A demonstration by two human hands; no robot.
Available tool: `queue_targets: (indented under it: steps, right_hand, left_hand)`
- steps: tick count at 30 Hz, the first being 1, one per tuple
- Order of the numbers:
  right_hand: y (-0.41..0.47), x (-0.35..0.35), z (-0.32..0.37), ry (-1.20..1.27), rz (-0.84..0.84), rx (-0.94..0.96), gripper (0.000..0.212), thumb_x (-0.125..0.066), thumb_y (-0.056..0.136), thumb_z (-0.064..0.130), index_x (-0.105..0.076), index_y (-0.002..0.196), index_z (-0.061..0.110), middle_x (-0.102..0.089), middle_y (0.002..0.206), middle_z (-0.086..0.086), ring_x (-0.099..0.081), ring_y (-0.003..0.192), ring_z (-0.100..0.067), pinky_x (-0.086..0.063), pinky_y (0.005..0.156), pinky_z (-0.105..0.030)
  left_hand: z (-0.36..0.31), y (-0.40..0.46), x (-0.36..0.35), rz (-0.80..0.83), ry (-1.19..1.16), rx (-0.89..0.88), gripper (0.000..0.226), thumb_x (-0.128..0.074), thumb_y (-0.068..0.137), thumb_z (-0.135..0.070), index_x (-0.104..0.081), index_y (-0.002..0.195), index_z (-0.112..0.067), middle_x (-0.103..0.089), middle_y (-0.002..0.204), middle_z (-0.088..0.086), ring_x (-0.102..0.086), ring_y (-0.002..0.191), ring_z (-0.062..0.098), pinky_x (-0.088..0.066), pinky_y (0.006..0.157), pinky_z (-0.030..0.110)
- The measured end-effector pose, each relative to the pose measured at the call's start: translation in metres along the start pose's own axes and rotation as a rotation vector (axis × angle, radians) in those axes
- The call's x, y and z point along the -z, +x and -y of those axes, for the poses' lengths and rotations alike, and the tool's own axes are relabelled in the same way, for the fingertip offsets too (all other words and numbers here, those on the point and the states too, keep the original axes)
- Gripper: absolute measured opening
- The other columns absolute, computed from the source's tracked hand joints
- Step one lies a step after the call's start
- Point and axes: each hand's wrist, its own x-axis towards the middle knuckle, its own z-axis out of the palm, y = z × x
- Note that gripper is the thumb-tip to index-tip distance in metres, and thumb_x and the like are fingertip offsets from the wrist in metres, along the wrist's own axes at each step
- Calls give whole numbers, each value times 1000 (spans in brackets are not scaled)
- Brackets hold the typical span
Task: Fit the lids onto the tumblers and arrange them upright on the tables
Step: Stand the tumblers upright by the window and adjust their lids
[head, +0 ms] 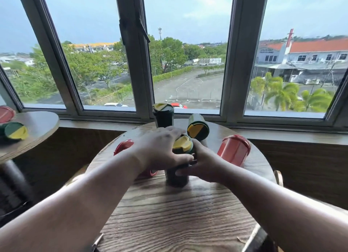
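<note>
We see the round wooden table (188,214) bearing a dark green tumbler (177,176) upright near its middle, green-and-yellow lid (182,143) on top. Our left hand (160,150) curls over the lid; our right hand (203,165) grips the body. A red tumbler (234,150) lies right, another green tumbler (197,126) lies tipped behind, one stands lidded at the far edge (162,114). Our left arm hides most of a red lid (123,146). On the left side table (37,127) lies a green tumbler (15,130).

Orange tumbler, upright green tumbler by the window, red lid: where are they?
orange tumbler (233,152): head view, its side wall.
upright green tumbler (163,116): head view, its dark body.
red lid (123,146): head view, its top.
</note>
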Motion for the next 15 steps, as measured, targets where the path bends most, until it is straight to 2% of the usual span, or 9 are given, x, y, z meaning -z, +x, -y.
queue_targets:
  steps: [2,3,6,8,11,12,15]
  right_hand:
    - [0,1,-1,13,12,4,75,-89,69,3,-45,126,25,-59,106,8,-66,90,-6,-60,87,-35]
    - [0,2,0,8,24,0,73,-88,70,2,-45,125,23,-59,104,8,-66,87,-6,-60,84,-33]
    - [1,4,-2,23,53,7,66,-85,73,-2,-46,122,21,-61,98,6,-66,78,1,-59,78,-30]
    - [0,6,-3,56,69,2,72,-83,73,-4,-44,130,17,-64,98,1,-68,79,4,-60,76,-29]
    - [-3,7,-3,141,92,-6,92,-80,70,5,-32,147,23,-66,113,-13,-70,100,-15,-60,88,-46]
    - [-5,10,-1,153,111,-2,95,-78,71,8,-28,149,26,-64,120,-14,-68,107,-20,-58,92,-47]
    - [-5,22,11,186,138,-8,101,-73,65,22,-24,153,26,-54,131,-13,-61,118,-24,-55,92,-32]
  left_hand:
    - [5,0,-2,19,-100,-27,75,-65,80,-58,-39,147,-34,-47,147,-11,-44,131,11,-31,99,24]
    - [7,1,-4,-4,-127,-19,74,-66,79,-55,-41,146,-34,-49,144,-11,-45,130,11,-30,97,22]
    - [6,0,-10,-94,-92,5,72,-64,77,-62,-47,140,-34,-56,134,-9,-50,123,13,-35,95,24]
    - [5,-1,-14,-127,-72,31,72,-60,76,-69,-49,137,-34,-59,128,-8,-53,120,14,-42,98,31]
    - [6,-9,-18,-146,-99,47,79,-58,78,-72,-43,144,-32,-53,141,-5,-48,129,16,-40,106,35]
    - [7,-14,-17,-151,-123,46,81,-58,80,-72,-40,147,-31,-49,146,-4,-45,132,15,-37,107,32]
    - [19,-29,-11,-186,-228,68,76,-55,84,-71,-39,147,-33,-46,149,-6,-48,130,13,-36,104,29]
